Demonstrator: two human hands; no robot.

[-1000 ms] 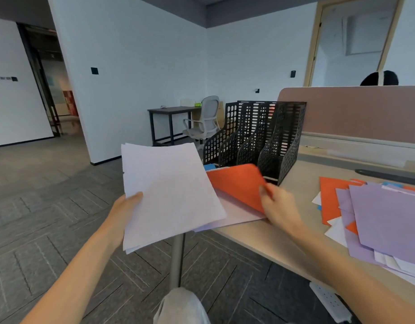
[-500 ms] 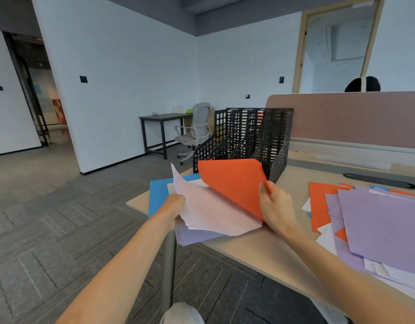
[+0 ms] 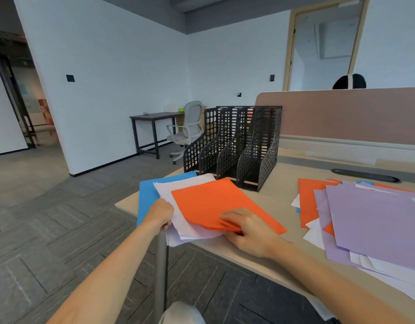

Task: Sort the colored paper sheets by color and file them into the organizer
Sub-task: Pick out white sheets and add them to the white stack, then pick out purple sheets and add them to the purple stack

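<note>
A stack of orange sheets [image 3: 216,204] lies on top of white sheets [image 3: 178,185] near the desk's left corner, with blue paper [image 3: 147,197] beneath them at the left. My right hand [image 3: 245,228] pinches the near edge of the orange sheets, fingers curled under them. My left hand [image 3: 160,213] grips the left edge of the white stack where it hangs over the desk edge. Behind the papers stands a black perforated file organizer [image 3: 234,148] with several slots. A mixed pile of purple sheets [image 3: 374,218], orange and white paper lies at the right.
The wooden desk [image 3: 279,197] ends at its left corner, with a metal leg [image 3: 160,272] below. A pink partition [image 3: 342,115] runs along the back, and a person's head shows behind it. An office chair [image 3: 187,132] and a dark side table [image 3: 150,127] stand by the far wall.
The white sheets that my left hand held up in the air have come down onto the desk. The orange sheets, lifted by my right hand, now lie flat on top of them.
</note>
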